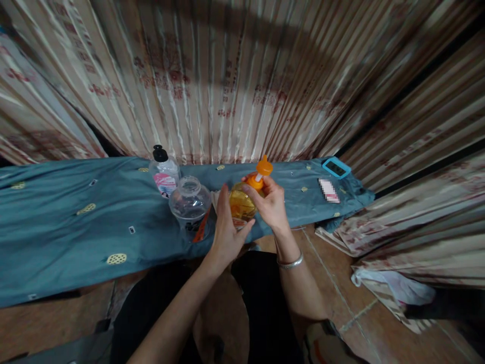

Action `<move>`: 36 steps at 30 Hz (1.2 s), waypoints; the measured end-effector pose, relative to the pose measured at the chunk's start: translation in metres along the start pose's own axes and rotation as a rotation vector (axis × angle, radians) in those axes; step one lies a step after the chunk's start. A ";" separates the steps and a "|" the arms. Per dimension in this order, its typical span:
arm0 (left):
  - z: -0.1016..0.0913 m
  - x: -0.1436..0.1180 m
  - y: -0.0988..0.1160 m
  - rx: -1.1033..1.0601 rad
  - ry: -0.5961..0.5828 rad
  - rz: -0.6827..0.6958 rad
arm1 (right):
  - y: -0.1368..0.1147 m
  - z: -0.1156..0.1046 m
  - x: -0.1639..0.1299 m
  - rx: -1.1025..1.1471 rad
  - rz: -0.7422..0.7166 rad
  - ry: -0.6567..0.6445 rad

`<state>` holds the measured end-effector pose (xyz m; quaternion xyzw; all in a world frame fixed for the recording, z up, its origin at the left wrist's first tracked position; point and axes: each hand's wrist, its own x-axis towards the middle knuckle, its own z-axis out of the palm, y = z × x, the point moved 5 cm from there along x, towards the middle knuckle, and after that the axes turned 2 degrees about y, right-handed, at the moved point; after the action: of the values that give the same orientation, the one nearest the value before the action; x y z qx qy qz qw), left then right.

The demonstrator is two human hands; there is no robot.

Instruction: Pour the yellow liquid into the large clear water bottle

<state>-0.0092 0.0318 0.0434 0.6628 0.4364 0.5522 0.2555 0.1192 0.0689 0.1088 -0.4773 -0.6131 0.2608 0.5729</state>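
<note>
A bottle of yellow liquid [241,203] is tilted a little to the right between my two hands, above the front edge of the covered surface. My left hand [226,232] cups its body from the left and below, with the thumb on the near side. Around the orange collar at its neck, my right hand [273,203] has its thumb and fingers closed. An orange pump top [264,166] sticks up above those fingers. Just left of my left hand stands a large clear bottle [189,205] with an uncovered mouth and an orange-and-black label.
Behind the clear bottle stands a transparent bottle with a black pump [160,153] and pink label. A blue-framed device [336,168] and a blurred-out white-and-pink item [329,190] lie at the right on the teal cloth [87,227]. Pleated curtains [212,76] hang behind.
</note>
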 end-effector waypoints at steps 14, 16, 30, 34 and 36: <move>0.023 0.029 -0.031 -0.319 -0.105 -0.313 | -0.006 -0.014 0.001 0.037 0.037 -0.276; 0.021 0.029 -0.029 -0.337 -0.101 -0.305 | -0.007 -0.016 0.003 0.037 0.041 -0.343; 0.012 0.015 -0.019 -0.302 -0.022 -0.316 | -0.014 -0.021 -0.014 -0.019 0.009 -0.067; 0.009 0.014 -0.018 -0.266 -0.024 -0.317 | -0.023 -0.020 -0.022 -0.091 -0.033 -0.147; 0.007 0.013 -0.018 -0.252 -0.023 -0.317 | -0.030 -0.018 -0.024 -0.121 -0.061 -0.233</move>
<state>-0.0077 0.0532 0.0335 0.5548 0.4600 0.5477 0.4250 0.1256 0.0319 0.1275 -0.4587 -0.7045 0.2593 0.4755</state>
